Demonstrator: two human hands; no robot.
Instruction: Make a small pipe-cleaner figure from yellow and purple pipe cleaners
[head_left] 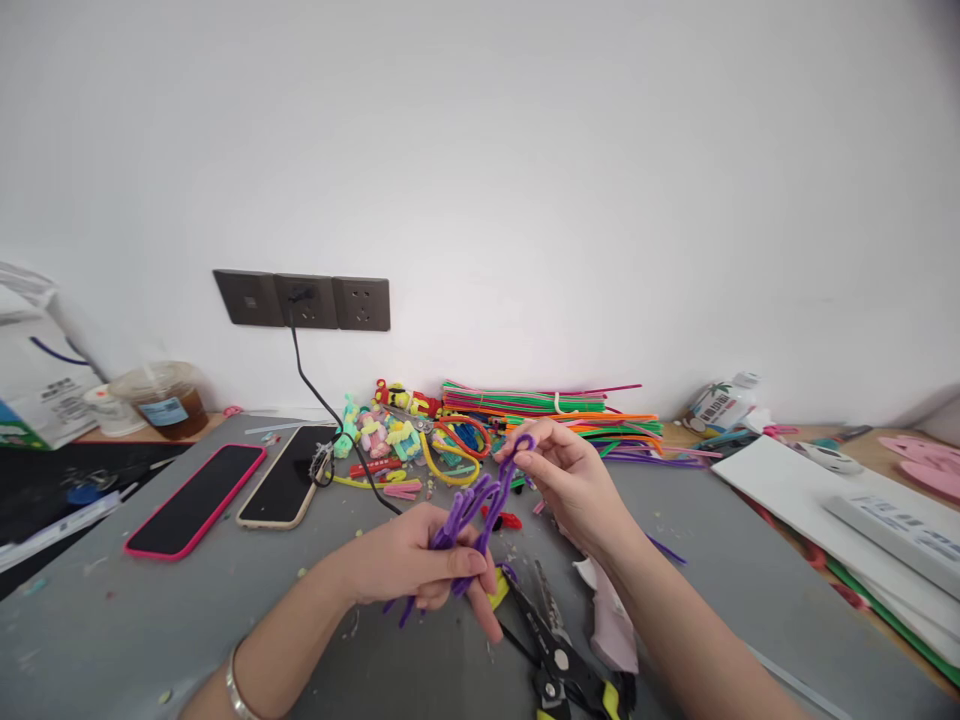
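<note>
Above grey table [750, 580]: left hand [420, 565] fingers clenched round looped fuzzy purple pipe cleaners [480, 500]; right hand [566, 475] fingers pinch top loop.

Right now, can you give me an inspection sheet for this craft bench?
Surface: grey table top, speckled with small scraps.
Job's things: bundle of purple fuzzy pipe cleaners, gripped low by the left hand; right hand pinches its upper loop.
Clutter: black-handled pliers, two dark-screened phones, pile of multicoloured pipe cleaners, small pipe-cleaner figures, iced drink cup.
Hands: both closed on the bundle.
Cables: black charging cable from grey wall sockets to a phone.
Surroundings: plain white wall.
</note>
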